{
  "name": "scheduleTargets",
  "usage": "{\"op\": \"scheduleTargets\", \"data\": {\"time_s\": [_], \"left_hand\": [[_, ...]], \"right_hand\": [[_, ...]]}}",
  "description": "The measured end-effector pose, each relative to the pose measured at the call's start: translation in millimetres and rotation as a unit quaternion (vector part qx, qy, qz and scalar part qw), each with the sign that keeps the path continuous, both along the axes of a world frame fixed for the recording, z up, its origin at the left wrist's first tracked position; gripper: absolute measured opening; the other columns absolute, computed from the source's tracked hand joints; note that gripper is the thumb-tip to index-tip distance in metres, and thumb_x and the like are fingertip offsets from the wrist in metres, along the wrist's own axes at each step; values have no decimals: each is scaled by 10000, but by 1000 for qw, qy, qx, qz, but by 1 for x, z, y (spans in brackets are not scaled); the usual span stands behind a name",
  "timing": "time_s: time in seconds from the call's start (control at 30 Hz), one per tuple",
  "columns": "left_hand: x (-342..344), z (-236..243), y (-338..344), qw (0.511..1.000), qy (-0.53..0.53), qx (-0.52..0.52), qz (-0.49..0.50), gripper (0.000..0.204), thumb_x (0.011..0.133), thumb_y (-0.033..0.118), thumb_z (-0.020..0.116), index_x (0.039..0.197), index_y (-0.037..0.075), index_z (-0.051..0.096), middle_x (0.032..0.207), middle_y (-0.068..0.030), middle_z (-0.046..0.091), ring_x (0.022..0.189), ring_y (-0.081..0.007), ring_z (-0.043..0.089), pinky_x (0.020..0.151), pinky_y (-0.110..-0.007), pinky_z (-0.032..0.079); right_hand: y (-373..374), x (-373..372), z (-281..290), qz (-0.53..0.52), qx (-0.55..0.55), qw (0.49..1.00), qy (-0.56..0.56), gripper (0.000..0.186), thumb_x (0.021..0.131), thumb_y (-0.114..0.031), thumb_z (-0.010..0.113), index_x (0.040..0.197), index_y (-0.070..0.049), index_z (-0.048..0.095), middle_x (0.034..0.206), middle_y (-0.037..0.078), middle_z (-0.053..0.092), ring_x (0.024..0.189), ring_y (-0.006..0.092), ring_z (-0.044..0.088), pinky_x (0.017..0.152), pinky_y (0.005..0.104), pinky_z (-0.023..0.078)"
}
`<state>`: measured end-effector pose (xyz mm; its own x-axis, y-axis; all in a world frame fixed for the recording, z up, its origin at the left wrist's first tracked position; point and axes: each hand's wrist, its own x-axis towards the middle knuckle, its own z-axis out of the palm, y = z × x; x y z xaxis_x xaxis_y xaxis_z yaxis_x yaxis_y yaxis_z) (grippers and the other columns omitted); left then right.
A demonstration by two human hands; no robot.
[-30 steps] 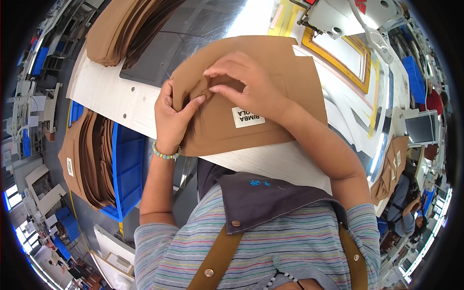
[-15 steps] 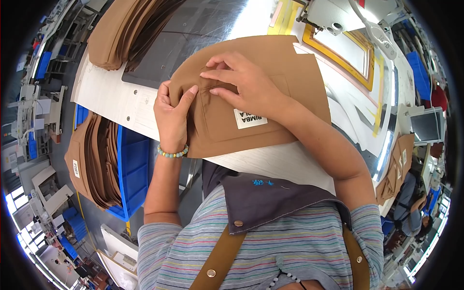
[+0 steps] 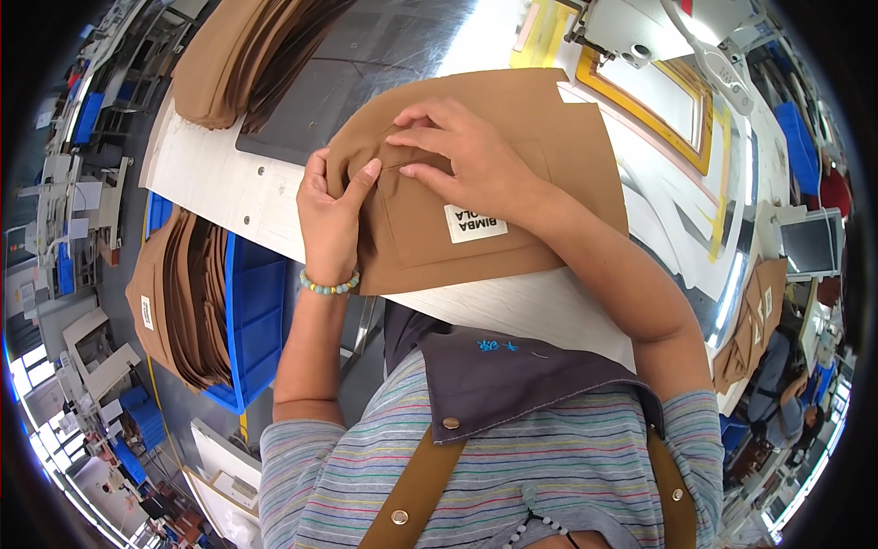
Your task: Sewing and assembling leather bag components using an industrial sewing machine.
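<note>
A brown fabric panel (image 3: 576,183) with a stitched pocket outline and a small white printed label (image 3: 476,224) lies across the table edge before me. My left hand (image 3: 334,206) is closed on the panel's left side, thumb on top and fingers curled beneath, and the cloth puckers there. Over the upper left corner of the stitched outline is my right hand (image 3: 471,160). Its thumb and fingers are apart, their tips close to the cloth by the left thumb. Whether a thread lies between them is too small to tell.
More brown panels are stacked on the table (image 3: 210,82) at the upper left. Others hang in a blue crate (image 3: 259,311) below on the left. White machine equipment (image 3: 631,32) and a yellow-edged frame (image 3: 700,137) stand at the upper right. Another person (image 3: 782,403) sits far right.
Both hands hold nearly the same pose on the panel. The left hand and the panel's left edge have shifted very slightly right in the picture.
</note>
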<state>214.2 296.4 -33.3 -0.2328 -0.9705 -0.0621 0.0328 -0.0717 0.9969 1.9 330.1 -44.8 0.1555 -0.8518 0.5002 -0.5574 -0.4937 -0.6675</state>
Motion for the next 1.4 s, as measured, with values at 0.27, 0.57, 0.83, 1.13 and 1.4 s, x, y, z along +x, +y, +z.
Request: {"op": "scheduleTargets", "data": {"time_s": [0.27, 0.57, 0.83, 1.13, 1.4], "left_hand": [[4, -2, -2, 998, 49, 40, -11, 345, 972, 49, 763, 1265, -27, 596, 1172, -85, 715, 1043, -118, 677, 936, -270, 542], [2, 7, -3, 998, 33, 45, 7, 311, 972, 79, 769, 1235, -17, 634, 1124, -72, 727, 987, -104, 677, 880, -272, 554], [23, 37, -24, 988, -46, -145, 38, 395, 929, 169, 834, 1251, 13, 667, 1120, -38, 734, 1041, -121, 658, 941, -283, 537], [361, 147, -61, 910, 27, -187, 370, 498, 975, 47, 750, 1444, -13, 594, 1333, -127, 711, 1160, -231, 715, 989, -366, 605], [565, 39, 3, 554, -583, -37, 593, 738, 945, 378, 816, 1495, -21, 528, 1423, -266, 629, 1296, -401, 628, 1130, -529, 485]], "right_hand": [[1, -2, 0, -2, -1, 1000, -2, 366, 869, -125, 827, 1225, -66, 763, 1289, 84, 662, 1191, 283, 633, 1003, 396, 555], [-8, 0, 2, 13, -15, 1000, 6, 359, 874, -124, 821, 1224, -66, 761, 1286, 99, 671, 1218, 306, 632, 1018, 401, 550], [11, -13, 37, -16, -24, 999, 27, 372, 915, -102, 755, 1282, -41, 735, 1370, 131, 673, 1188, 298, 671, 1033, 413, 527], [61, -14, 141, 58, -147, 987, -22, 313, 908, -60, 679, 1212, -17, 739, 1276, 230, 689, 1096, 339, 683, 942, 426, 555], [122, -67, 195, 229, -215, 949, -34, 374, 1100, -400, 571, 1377, -203, 416, 1309, 84, 524, 844, 196, 522, 713, 392, 442]]}}
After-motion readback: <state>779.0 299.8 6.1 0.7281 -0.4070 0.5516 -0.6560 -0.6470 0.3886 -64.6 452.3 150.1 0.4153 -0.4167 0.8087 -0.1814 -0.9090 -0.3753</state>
